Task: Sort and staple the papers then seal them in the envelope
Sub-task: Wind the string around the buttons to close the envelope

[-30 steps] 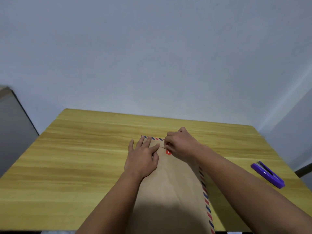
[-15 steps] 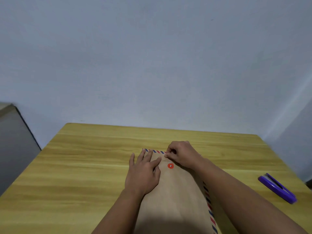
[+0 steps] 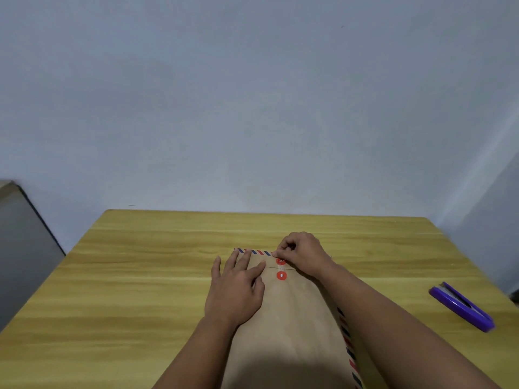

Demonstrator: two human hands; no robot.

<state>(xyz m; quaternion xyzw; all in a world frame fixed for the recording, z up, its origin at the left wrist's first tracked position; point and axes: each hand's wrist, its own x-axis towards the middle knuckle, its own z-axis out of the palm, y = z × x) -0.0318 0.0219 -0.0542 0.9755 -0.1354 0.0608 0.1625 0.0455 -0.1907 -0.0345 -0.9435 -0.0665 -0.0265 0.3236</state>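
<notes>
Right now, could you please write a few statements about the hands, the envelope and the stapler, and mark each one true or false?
1. The left hand lies flat on the brown envelope. True.
2. The right hand holds the purple stapler. False: it pinches the white string by the upper red button; the stapler lies apart on the table.
3. Two red buttons show on the envelope. True.
4. The envelope's flap stands open. False: it is folded down.

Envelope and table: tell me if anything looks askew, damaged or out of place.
Nothing stands out. The envelope lies flat on the table, flap folded down, with no tears showing. The left hand presses it flat while the right hand pinches the string at the upper red button. The stapler lies apart at the right.
</notes>
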